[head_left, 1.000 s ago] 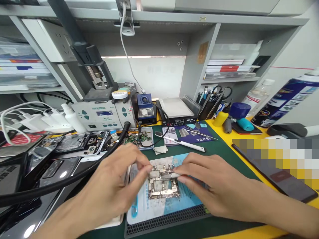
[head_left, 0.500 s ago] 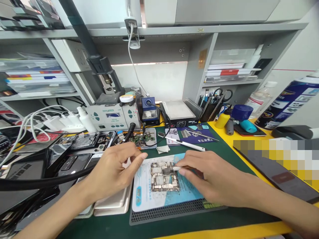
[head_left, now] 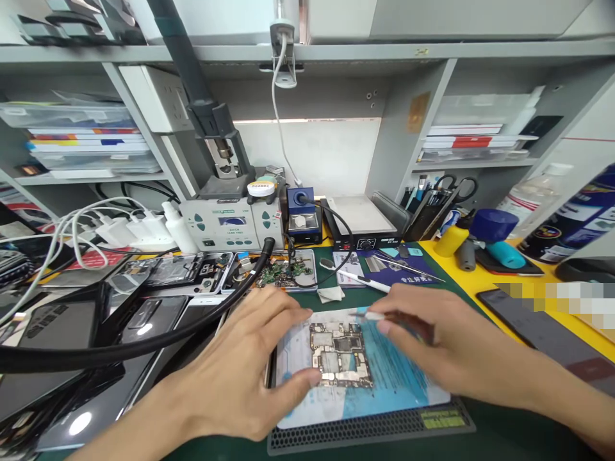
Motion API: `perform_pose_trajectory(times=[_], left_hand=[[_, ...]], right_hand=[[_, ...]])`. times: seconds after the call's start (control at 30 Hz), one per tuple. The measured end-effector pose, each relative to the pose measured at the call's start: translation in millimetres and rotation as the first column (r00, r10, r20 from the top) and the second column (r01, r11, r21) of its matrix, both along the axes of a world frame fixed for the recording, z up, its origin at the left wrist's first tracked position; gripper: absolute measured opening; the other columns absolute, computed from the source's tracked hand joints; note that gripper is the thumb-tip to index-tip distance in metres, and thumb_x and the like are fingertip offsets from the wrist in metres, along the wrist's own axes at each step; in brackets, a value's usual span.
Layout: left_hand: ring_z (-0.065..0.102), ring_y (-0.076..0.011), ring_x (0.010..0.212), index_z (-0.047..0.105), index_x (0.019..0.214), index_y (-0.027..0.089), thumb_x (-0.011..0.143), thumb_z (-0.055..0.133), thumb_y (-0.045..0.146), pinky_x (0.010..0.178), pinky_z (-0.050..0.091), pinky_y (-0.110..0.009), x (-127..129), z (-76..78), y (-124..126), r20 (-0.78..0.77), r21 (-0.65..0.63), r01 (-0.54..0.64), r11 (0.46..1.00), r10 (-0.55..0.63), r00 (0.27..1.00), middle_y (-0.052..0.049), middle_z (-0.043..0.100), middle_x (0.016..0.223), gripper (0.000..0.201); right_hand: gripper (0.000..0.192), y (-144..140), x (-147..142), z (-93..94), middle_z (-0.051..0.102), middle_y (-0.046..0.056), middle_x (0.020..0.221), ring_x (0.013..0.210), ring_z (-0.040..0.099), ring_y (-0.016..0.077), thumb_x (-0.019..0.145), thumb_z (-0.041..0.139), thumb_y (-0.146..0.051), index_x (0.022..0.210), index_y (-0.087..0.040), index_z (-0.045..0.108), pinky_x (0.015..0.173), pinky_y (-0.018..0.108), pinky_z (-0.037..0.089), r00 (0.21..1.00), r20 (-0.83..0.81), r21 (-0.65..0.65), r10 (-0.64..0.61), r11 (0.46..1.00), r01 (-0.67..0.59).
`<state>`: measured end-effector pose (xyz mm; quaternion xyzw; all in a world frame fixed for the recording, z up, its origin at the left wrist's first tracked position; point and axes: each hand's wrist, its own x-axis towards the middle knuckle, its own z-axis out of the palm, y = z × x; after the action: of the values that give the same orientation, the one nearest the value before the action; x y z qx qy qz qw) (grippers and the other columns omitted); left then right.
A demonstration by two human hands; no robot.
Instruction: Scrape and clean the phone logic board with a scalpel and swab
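A bare phone circuit board (head_left: 339, 378) lies on a blue and white printed mat (head_left: 403, 378). Its upper right part bears a dark rectangular patch (head_left: 346, 344). My left hand (head_left: 245, 365) is spread at the board's left side, with the thumb tip at its lower left edge and the index finger by the top left corner. In my right hand (head_left: 432, 339) is a slim pen-like tool with a white front end (head_left: 373, 315); its thin tip is just above the board's top right edge. My fingers hide much of its handle.
A black hose (head_left: 211, 314) arches over stacked phones (head_left: 158, 326) at left. Behind stand a hot-air station (head_left: 225, 224), a tray of boards (head_left: 288, 269) and a heating plate (head_left: 360, 218). A white-handled brush (head_left: 360, 280) and folded tissue (head_left: 331, 294) lie beyond the mat.
My left hand has opened from curled fingers and come down beside the board. The tool in my right hand has moved off the dark patch to the board's top edge. The view has shifted left.
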<state>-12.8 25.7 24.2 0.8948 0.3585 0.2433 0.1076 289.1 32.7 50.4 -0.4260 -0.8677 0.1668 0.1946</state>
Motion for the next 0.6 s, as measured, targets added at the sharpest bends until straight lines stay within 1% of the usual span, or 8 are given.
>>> perform_pose_trajectory(times=[0.1,0.2,0.27,0.33,0.4,0.47,0.53,0.6], left_hand=[[0.058,-0.0326,0.115,0.059,0.137,0.016,0.087,0.075,0.040,0.105,0.049,-0.057,3.6,-1.6,-3.7,-0.051,-0.044,-0.026,0.999,0.024,0.998,-0.013,0.060,0.126,0.058],[0.056,-0.0345,0.119,0.059,0.139,0.016,0.088,0.073,0.042,0.106,0.049,-0.059,6.6,-3.8,-7.8,-0.059,-0.079,-0.042,0.996,0.037,0.998,-0.014,0.057,0.129,0.059],[0.055,-0.0352,0.121,0.061,0.137,0.015,0.090,0.070,0.044,0.108,0.048,-0.060,7.5,-4.7,-9.8,-0.052,-0.098,-0.051,0.994,0.046,0.998,-0.015,0.055,0.129,0.056],[0.053,-0.0354,0.123,0.063,0.135,0.015,0.091,0.069,0.045,0.110,0.047,-0.060,7.7,-5.0,-10.9,-0.043,-0.117,-0.056,0.992,0.052,0.998,-0.015,0.055,0.130,0.054],[0.053,-0.0352,0.123,0.064,0.134,0.014,0.091,0.070,0.045,0.111,0.047,-0.060,7.6,-4.9,-11.3,-0.038,-0.128,-0.054,0.990,0.049,0.998,-0.015,0.055,0.130,0.053],[0.053,-0.0345,0.122,0.064,0.133,0.013,0.090,0.070,0.044,0.111,0.046,-0.060,7.4,-4.9,-11.4,-0.032,-0.132,-0.050,0.990,0.046,0.998,-0.015,0.055,0.129,0.053],[0.053,-0.0341,0.122,0.065,0.132,0.012,0.091,0.070,0.044,0.112,0.046,-0.059,6.9,-4.9,-11.7,-0.027,-0.134,-0.049,0.990,0.046,0.999,-0.015,0.056,0.128,0.052],[0.054,-0.0340,0.122,0.066,0.130,0.012,0.091,0.070,0.044,0.112,0.046,-0.059,6.2,-5.0,-12.4,-0.022,-0.135,-0.046,0.990,0.044,0.999,-0.015,0.058,0.128,0.051]], right_hand=[[0.027,19.5,16.2,-0.9,0.074,0.007,0.092,0.072,0.065,0.0209,0.105,0.052,-0.039,0.100,-0.022,0.072,0.060,0.031,0.046,0.986,0.049,0.034,-0.157,0.987,0.156],[0.034,42.2,36.5,-9.7,0.076,0.012,0.099,0.077,0.068,0.0273,0.100,0.055,-0.049,0.101,-0.021,0.074,0.063,0.035,0.047,0.930,0.227,0.048,-0.290,0.957,0.287],[0.036,55.3,46.5,-16.1,0.077,0.015,0.105,0.086,0.071,0.0330,0.094,0.059,-0.052,0.101,-0.019,0.074,0.068,0.038,0.050,0.891,0.331,-0.030,-0.310,0.940,0.339],[0.033,64.3,50.7,-18.9,0.077,0.015,0.103,0.088,0.071,0.0344,0.091,0.062,-0.050,0.097,-0.019,0.074,0.070,0.039,0.049,0.870,0.384,-0.079,-0.308,0.928,0.364],[0.030,68.8,50.1,-16.2,0.075,0.012,0.091,0.079,0.068,0.0306,0.090,0.063,-0.049,0.088,-0.020,0.071,0.066,0.037,0.046,0.862,0.404,-0.092,-0.307,0.924,0.372],[0.033,69.7,47.7,-8.9,0.069,0.007,0.076,0.066,0.061,0.0244,0.089,0.064,-0.053,0.079,-0.021,0.066,0.060,0.034,0.042,0.869,0.393,-0.113,-0.299,0.923,0.369],[0.041,68.7,46.2,-0.7,0.058,0.001,0.066,0.059,0.052,0.0189,0.086,0.069,-0.060,0.073,-0.022,0.058,0.056,0.031,0.038,0.904,0.318,-0.160,-0.284,0.924,0.347],[0.050,67.3,46.8,5.3,0.050,-0.002,0.065,0.057,0.046,0.0159,0.080,0.076,-0.067,0.071,-0.023,0.054,0.053,0.029,0.037,0.939,0.194,-0.192,-0.282,0.928,0.319]])
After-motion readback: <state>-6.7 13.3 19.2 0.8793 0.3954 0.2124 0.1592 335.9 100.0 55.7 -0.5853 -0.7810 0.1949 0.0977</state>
